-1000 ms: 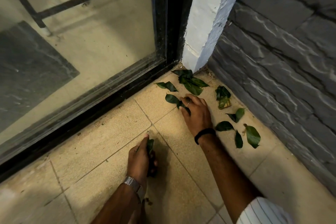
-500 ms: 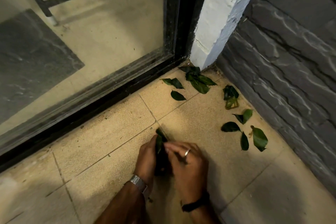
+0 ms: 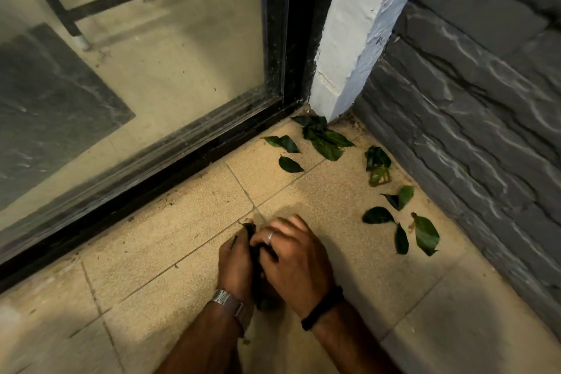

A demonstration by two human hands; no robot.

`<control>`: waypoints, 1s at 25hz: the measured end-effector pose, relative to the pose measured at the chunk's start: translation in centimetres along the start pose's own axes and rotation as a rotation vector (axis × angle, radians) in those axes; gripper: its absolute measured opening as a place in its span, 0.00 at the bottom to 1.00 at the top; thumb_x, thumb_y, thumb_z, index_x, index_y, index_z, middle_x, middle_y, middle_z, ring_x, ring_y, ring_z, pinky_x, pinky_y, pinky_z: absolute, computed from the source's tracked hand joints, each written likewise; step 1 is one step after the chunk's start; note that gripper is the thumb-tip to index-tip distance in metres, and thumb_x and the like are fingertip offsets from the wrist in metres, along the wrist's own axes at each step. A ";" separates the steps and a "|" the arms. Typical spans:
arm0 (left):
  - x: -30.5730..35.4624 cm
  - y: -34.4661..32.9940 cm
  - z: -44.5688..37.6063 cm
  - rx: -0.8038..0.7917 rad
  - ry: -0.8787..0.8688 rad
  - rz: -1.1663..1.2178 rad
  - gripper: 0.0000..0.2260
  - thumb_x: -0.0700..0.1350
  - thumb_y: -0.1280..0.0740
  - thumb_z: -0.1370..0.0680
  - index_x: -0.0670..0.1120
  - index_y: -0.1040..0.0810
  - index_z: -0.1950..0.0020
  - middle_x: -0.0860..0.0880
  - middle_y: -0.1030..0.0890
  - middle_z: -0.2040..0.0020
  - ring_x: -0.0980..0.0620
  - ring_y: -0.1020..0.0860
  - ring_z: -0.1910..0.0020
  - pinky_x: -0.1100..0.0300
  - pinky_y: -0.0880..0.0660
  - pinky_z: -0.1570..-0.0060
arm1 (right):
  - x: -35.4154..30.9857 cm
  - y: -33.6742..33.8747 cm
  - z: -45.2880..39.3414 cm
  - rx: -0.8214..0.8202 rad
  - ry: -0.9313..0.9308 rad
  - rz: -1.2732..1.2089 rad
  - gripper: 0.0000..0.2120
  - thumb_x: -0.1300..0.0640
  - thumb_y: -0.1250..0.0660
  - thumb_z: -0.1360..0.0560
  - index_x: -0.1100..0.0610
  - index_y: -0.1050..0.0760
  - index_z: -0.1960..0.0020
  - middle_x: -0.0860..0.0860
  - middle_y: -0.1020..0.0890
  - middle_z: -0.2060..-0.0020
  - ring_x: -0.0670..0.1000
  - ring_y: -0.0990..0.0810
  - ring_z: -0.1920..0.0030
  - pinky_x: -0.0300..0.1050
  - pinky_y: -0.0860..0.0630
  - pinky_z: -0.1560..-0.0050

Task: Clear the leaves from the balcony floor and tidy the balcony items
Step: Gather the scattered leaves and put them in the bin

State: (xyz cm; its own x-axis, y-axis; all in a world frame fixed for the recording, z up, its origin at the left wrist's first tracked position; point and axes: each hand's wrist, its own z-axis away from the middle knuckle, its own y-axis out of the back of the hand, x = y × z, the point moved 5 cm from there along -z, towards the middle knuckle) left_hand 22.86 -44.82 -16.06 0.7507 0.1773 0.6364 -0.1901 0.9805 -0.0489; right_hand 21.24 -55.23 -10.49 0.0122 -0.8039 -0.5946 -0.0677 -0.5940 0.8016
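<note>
Head view, looking down, gives us the beige tiled floor [image 3: 170, 240] filling most of what we see. Along its far edge runs the black-framed glass door [image 3: 145, 70], and on the right stands the dark grey stone wall [image 3: 485, 130], with a white plastered pillar [image 3: 349, 39] in the corner between them.

Next in size are our two hands, pressed together low on the floor, well short of that corner. Our left hand [image 3: 235, 264], with a metal watch [image 3: 227, 302] at the wrist, has its fingers curled round a bunch of gathered leaves [image 3: 249, 229]. Our right hand [image 3: 299, 263], wearing a ring [image 3: 270, 236] and a black wristband [image 3: 323, 308], lies against the left with its fingers bent over the same bunch; whether it truly grips the leaves we cannot tell.

Smallest are the loose leaves on the tiles: a cluster [image 3: 324, 138] at the foot of the pillar, a single leaf [image 3: 290, 164] just in front of it, and a scattered group [image 3: 400, 222] along the base of the stone wall, apart from both hands.
</note>
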 end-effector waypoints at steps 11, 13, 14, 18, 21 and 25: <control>1.1 3.6 -0.5 0.008 -0.016 -0.172 0.17 0.59 0.34 0.21 0.48 0.23 0.63 0.52 0.29 0.75 0.54 0.35 0.79 0.65 0.40 0.76 | 7.1 3.9 -13.1 0.050 -0.113 0.004 0.16 0.59 0.38 0.20 0.55 0.23 0.33 0.51 0.22 0.35 0.49 0.26 0.34 0.48 0.27 0.33; 0.6 3.7 0.2 -0.029 -0.017 -0.217 0.17 0.58 0.35 0.21 0.47 0.20 0.61 0.52 0.29 0.75 0.54 0.34 0.79 0.65 0.40 0.77 | 9.0 2.8 -17.3 -0.004 -0.126 0.159 0.17 0.57 0.36 0.20 0.58 0.23 0.33 0.54 0.22 0.35 0.53 0.25 0.35 0.48 0.28 0.32; 0.3 3.8 0.4 -0.031 -0.020 -0.227 0.17 0.58 0.36 0.20 0.46 0.19 0.59 0.52 0.29 0.75 0.55 0.34 0.80 0.65 0.40 0.77 | 9.3 1.4 -18.3 -0.083 -0.093 0.218 0.18 0.55 0.35 0.21 0.58 0.23 0.33 0.55 0.22 0.34 0.54 0.25 0.35 0.48 0.29 0.32; 0.5 4.7 0.5 -0.016 -0.012 -0.249 0.19 0.59 0.39 0.19 0.46 0.19 0.57 0.53 0.27 0.74 0.57 0.31 0.79 0.65 0.38 0.77 | 8.0 -2.0 -15.1 -0.152 0.056 0.378 0.15 0.62 0.37 0.20 0.59 0.22 0.35 0.55 0.21 0.36 0.54 0.25 0.37 0.46 0.30 0.33; 0.9 5.0 0.7 -0.027 -0.041 -0.218 0.19 0.57 0.40 0.19 0.45 0.19 0.56 0.52 0.26 0.72 0.56 0.29 0.78 0.64 0.36 0.77 | 7.4 -0.5 -7.8 0.086 -0.191 -0.035 0.13 0.65 0.33 0.23 0.54 0.18 0.41 0.48 0.18 0.44 0.47 0.21 0.43 0.40 0.25 0.38; 0.2 2.5 1.7 -0.141 -0.137 -0.195 0.19 0.56 0.39 0.19 0.44 0.18 0.55 0.45 0.19 0.65 0.47 0.22 0.67 0.59 0.26 0.66 | 2.3 -1.8 3.0 0.251 -0.342 -0.399 0.15 0.63 0.26 0.27 0.48 0.17 0.44 0.40 0.20 0.46 0.41 0.19 0.46 0.39 0.19 0.48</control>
State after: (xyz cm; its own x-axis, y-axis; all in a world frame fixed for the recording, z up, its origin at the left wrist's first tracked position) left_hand 21.43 -42.44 -14.74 0.6704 -0.0200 0.7417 0.0474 0.9987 -0.0159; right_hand 18.38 -55.90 -13.49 -0.2346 -0.4393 -0.8672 -0.3584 -0.7901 0.4972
